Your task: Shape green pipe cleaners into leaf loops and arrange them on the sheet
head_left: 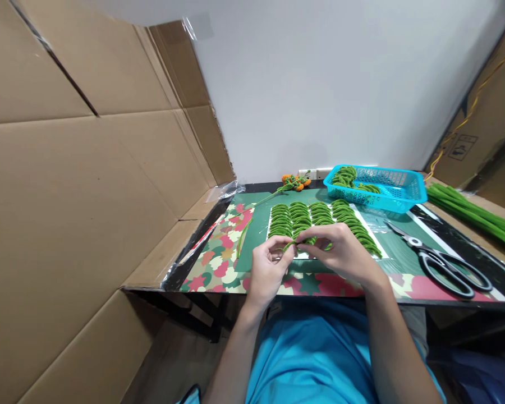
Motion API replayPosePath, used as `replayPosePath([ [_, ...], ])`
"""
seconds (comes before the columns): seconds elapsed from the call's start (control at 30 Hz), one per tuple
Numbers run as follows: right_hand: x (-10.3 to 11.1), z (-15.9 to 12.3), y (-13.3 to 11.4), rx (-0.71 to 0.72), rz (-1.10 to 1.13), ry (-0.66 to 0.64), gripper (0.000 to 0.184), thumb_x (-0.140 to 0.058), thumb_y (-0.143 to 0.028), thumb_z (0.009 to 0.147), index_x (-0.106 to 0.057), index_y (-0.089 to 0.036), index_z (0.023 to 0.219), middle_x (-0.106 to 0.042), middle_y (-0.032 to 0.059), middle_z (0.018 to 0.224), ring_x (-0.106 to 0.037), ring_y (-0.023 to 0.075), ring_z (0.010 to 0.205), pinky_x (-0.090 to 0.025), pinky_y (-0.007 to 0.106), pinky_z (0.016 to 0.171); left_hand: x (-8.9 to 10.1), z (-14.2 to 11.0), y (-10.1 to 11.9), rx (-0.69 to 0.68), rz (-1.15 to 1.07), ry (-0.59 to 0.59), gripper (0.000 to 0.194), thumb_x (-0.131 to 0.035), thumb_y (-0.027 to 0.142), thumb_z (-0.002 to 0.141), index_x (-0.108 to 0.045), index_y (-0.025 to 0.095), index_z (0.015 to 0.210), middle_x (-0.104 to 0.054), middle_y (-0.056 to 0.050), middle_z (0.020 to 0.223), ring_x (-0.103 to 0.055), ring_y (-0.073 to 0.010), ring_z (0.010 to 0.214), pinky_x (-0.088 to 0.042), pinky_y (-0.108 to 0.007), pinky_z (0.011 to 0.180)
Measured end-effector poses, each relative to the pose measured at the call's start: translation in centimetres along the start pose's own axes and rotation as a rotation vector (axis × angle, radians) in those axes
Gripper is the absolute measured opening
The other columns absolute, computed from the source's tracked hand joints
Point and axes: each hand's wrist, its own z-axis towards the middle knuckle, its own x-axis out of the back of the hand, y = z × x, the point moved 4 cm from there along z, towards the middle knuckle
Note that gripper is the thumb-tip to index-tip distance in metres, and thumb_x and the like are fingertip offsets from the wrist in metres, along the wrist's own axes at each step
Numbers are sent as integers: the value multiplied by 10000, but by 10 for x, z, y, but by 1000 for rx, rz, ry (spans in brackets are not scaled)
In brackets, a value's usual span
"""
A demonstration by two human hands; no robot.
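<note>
From my remote seat, the head view shows both hands working together, close to the middle of the worktop's (pixel 454 233) near edge. Left hand (pixel 269 266): thumb and fingertips pinching a thin green piece (pixel 289 246). Right hand (pixel 336 247): thumb and fingers also closed on it, fingertips nearly meeting the left ones. I can't tell exactly where each grip ends; the piece is small and partly covered. It sits just over the near edge of a white sheet (pixel 303 256).

On that sheet I count four columns of curved green pieces (pixel 299 214), overlapping, running from its far edge towards its near edge; the right hand covers part of them. The sheet lies on a green mat (pixel 256 231), with a patterned covering (pixel 219 261) showing along the worktop's left and near edges.

Blue basket (pixel 416 196): right of centre on the worktop's far edge, more curved green pieces inside, mostly in its left part. Scissors (pixel 423 249): near right corner, blades partly open, pointing away from the person, handles towards the near edge. Long green stems (pixel 480 216): bundled by the right edge, towards the far corner. Orange flowers (pixel 295 182): far edge, left of the basket. Green strip (pixel 243 238): left part, apart from the hands.
</note>
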Motion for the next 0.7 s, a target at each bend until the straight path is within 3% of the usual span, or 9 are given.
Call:
replayPosePath([
  [0.2, -2, 2, 0, -37, -76, 25, 200, -680, -346, 1030, -751, -237, 1181, -792, 23, 908, -657, 160, 630, -466, 276, 633, -1, -2, -2, -24, 9, 27, 326, -828, 449, 857, -719, 165, 976, -671, 10, 742, -467, -55, 434, -391, -177, 395],
  [0.43, -4, 5, -2, -57, -118, -29, 265, -623, -400, 1069, -754, -208, 942, -736, 17, 726, -626, 162, 600, -381, 274, 590, 0, -5, -1, -63, 75, 66, 286, -795, 432, 905, -722, 172, 999, -636, 20, 724, -525, -79, 491, -417, -173, 424],
  [0.7, -1, 4, -3, -50, -70, -27, 205, -612, -316, 1058, -728, -206, 930, -705, 4, 718, -590, 154, 605, -368, 267, 587, -3, -4, -1, -78, 122, 31, 296, -761, 464, 930, -735, 178, 1004, -750, -50, 892, -655, -137, 659, -451, -190, 510],
])
